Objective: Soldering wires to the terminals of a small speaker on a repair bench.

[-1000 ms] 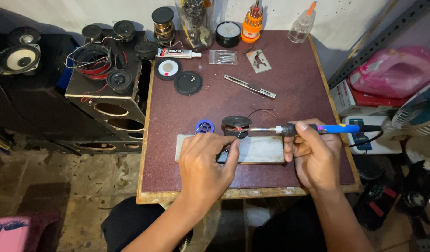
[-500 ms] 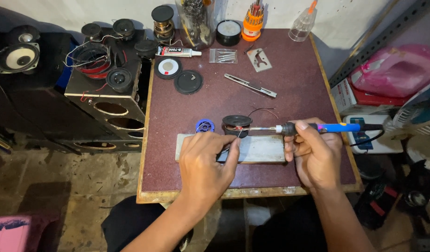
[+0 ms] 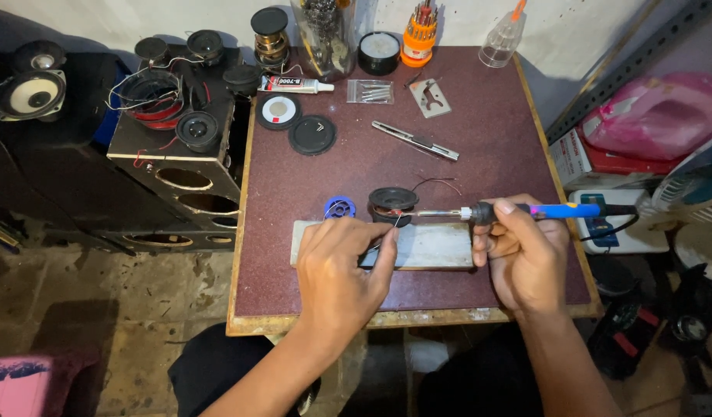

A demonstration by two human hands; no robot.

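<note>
The left hand point(image 3: 340, 270) shifts its fingertips a touch toward the small black speaker point(image 3: 393, 202), while the soldering iron point(image 3: 518, 211) barely moves.

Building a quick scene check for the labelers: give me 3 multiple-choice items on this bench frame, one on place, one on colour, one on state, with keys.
1. Where does the small black speaker sit?
A. On the table, just beyond the pale tile
B. On the floor
C. Inside the clear jar

2. What colour is the soldering iron's handle?
A. Red
B. Blue
C. White

3. How is the soldering iron held?
A. Lying loose on the table
B. Gripped in the left hand
C. Gripped in the right hand, tip toward the speaker

Key:
1 A, it rests on the table at the far edge of the pale tile.
2 B, the soldering iron shows a blue grip.
3 C, the right hand closes round it, while the left hand pinches a thin wire near the speaker.
</note>
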